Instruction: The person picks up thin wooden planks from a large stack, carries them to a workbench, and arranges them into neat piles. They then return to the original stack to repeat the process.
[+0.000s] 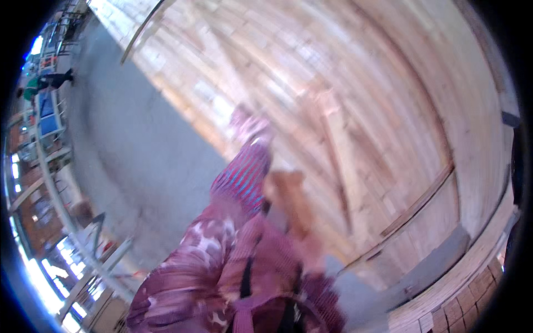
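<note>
My left arm, in a patterned purple sleeve with a striped cuff, reaches over a large wooden panel point(400, 161). At its end, my left hand point(250, 125) looks pale pink and lies over the boards near the panel's left edge. Motion smears its fingers, so I cannot tell whether it holds anything. My right hand point(311, 247) is a blur close to my body, above a purple knit sleeve. An orange-brown shape point(288, 194) is just beyond it, too smeared to name. A pale wooden strip point(344, 161) runs along the boards to the right of my left hand.
Grey floor point(144, 133) borders the panel on the left. A curved dark strip point(141, 30) crosses the panel's far left edge. Stacked timber point(466, 305) sits at the lower right. Far left, a person in green point(33, 86) bends near a blue-sided frame point(49, 114); railings stand below.
</note>
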Available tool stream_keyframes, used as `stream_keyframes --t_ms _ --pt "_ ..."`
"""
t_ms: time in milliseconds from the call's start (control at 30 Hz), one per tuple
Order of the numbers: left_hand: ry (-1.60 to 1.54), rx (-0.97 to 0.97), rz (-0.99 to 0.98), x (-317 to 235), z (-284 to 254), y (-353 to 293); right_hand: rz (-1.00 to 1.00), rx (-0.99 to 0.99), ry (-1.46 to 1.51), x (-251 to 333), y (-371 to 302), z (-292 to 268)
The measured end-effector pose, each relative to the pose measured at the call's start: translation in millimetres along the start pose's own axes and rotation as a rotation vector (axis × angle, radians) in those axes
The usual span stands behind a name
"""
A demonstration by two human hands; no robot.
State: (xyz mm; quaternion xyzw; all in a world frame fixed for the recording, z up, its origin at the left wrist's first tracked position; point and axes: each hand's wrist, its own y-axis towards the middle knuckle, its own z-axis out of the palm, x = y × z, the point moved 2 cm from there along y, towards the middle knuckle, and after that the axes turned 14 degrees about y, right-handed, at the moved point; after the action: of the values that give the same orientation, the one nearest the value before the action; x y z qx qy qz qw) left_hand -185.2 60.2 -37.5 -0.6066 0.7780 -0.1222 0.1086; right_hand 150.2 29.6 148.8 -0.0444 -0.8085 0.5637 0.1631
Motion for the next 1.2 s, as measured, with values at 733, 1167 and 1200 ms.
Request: stream_keyframes --t_ms 733,1167,1200 --pt "-1.021 0.365 0.04 59.2 -133.5 -126.9 -0.394 -0.296 -0.184 -128.5 3.4 9.2" --pt "-1.293 0.531 -0.215 69.2 -28.1 -158.1 -0.318 -0.174 -0.119 -61.5 -61.5 -52.1" --pt "-1.336 0.535 -0.146 74.9 -8.1 -181.2 -0.374 -0.19 -0.06 -20.1 -58.2 -53.6"
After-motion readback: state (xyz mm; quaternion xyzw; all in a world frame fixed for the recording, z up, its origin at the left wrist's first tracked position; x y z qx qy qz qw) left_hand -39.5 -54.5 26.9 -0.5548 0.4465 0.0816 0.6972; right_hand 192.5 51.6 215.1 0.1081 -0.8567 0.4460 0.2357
